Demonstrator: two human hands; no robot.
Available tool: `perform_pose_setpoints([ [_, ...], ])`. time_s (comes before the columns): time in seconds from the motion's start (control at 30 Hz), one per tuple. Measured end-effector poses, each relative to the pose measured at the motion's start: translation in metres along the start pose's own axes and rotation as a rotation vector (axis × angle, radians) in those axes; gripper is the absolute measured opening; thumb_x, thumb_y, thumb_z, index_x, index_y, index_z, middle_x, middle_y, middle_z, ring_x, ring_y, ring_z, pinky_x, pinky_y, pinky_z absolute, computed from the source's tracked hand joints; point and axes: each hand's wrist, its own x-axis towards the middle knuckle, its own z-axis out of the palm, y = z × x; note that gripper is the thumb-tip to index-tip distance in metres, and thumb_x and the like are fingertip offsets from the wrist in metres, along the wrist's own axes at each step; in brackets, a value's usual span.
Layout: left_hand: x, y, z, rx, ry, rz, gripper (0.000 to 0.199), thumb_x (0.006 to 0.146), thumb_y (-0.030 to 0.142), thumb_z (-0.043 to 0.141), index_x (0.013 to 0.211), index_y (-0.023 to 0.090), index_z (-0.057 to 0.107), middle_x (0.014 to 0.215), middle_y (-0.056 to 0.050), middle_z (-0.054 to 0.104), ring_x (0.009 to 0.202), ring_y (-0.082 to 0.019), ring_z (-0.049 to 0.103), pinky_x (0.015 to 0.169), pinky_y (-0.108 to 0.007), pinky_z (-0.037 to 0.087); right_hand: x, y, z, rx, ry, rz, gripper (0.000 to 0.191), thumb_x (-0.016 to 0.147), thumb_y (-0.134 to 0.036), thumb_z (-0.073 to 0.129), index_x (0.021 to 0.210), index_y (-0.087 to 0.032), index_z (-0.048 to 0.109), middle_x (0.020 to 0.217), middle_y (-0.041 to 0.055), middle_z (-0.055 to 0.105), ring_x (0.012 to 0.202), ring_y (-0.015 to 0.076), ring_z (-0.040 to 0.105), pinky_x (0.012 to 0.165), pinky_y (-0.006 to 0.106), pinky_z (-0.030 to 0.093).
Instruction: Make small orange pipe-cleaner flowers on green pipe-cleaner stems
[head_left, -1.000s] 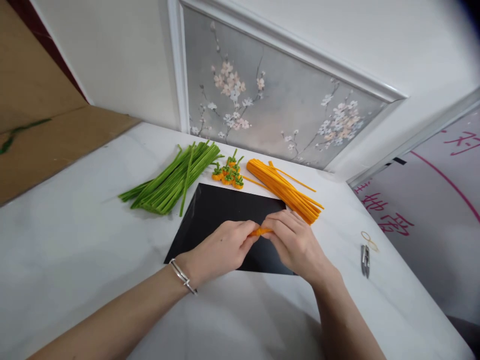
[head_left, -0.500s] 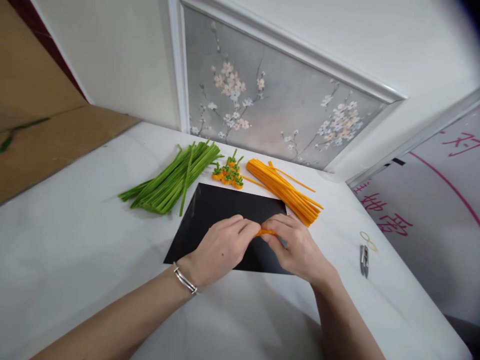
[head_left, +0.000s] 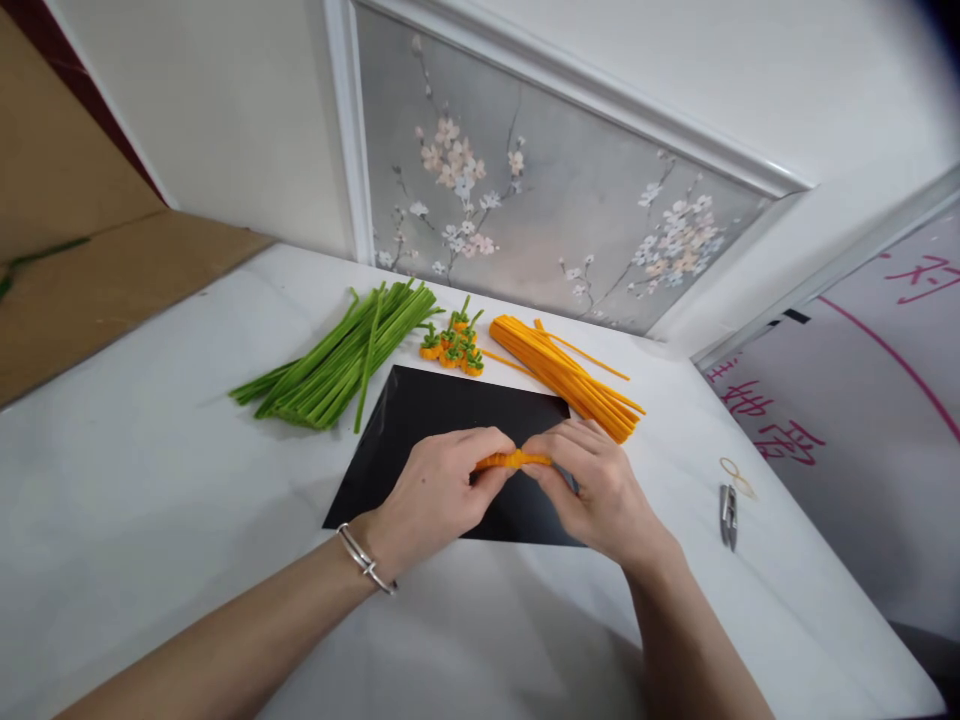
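Note:
An orange pipe cleaner (head_left: 516, 459), partly coiled, stretches between my two hands above a black sheet (head_left: 450, 400). My left hand (head_left: 446, 485), with a silver bracelet at the wrist, pinches its left part. My right hand (head_left: 589, 485) has thumb and fingers closed on its right end. Behind the sheet lies a cluster of small orange pieces with green tops (head_left: 454, 345). A bundle of orange pipe cleaners (head_left: 566, 375) rests just beyond my right hand. To the left is a pile of green pipe cleaners (head_left: 345, 360).
Small metal thread snips (head_left: 728, 517) lie on the white table (head_left: 187, 480) at the right, with yellowish rings (head_left: 738, 478) beside them. A framed blossom panel (head_left: 540, 190) stands along the back. A whiteboard with pink writing (head_left: 862, 400) borders the right; brown board (head_left: 127, 270) is at the left.
My left fingers have shifted and opened up a little along the orange pipe cleaner, so more of its coiled part shows. My right hand keeps its grip. The view has moved slightly.

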Motion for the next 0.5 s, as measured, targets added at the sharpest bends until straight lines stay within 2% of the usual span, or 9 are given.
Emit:
perform_pose_setpoints([
  [0.17, -0.0002, 0.0037, 0.0011, -0.127, 0.037, -0.052, 0.015, 0.083, 0.007, 0.050, 0.077, 0.019, 0.059, 0.072, 0.003, 0.061, 0.063, -0.010, 0.052, 0.060, -0.023, 0.040, 0.0007, -0.0039, -0.0006, -0.011, 0.016, -0.001, 0.011, 0.090, -0.017, 0.050, 0.089, -0.020, 0.061, 0.076, 0.0019, 0.066, 0.072, 0.0168, 0.058, 0.068, 0.033, 0.040],
  [0.33, -0.0012, 0.0052, 0.0019, -0.145, 0.058, -0.050, 0.013, 0.085, 0.011, 0.051, 0.077, 0.019, 0.059, 0.071, 0.003, 0.060, 0.063, -0.011, 0.052, 0.060, -0.023, 0.040, 0.0017, -0.0063, -0.0003, -0.001, 0.041, 0.011, 0.013, 0.090, -0.018, 0.049, 0.088, -0.020, 0.061, 0.074, 0.0020, 0.065, 0.068, 0.0162, 0.057, 0.065, 0.032, 0.039],
  [0.43, -0.0013, 0.0051, 0.0023, -0.114, 0.027, -0.056, 0.012, 0.087, 0.014, 0.051, 0.080, 0.019, 0.058, 0.071, 0.003, 0.059, 0.063, -0.011, 0.052, 0.060, -0.023, 0.041, 0.0016, -0.0045, 0.0016, -0.002, 0.037, 0.028, 0.013, 0.091, -0.018, 0.048, 0.091, -0.019, 0.061, 0.075, 0.0029, 0.065, 0.068, 0.0164, 0.056, 0.066, 0.033, 0.040],
  [0.5, -0.0001, 0.0036, 0.0005, -0.100, -0.009, -0.082, 0.008, 0.086, 0.015, 0.054, 0.090, 0.021, 0.058, 0.080, 0.002, 0.063, 0.070, -0.012, 0.057, 0.065, -0.024, 0.044, 0.0010, -0.0011, 0.0029, -0.014, 0.039, 0.030, 0.012, 0.091, -0.018, 0.049, 0.093, -0.019, 0.061, 0.077, 0.0031, 0.065, 0.068, 0.0167, 0.056, 0.068, 0.033, 0.041],
])
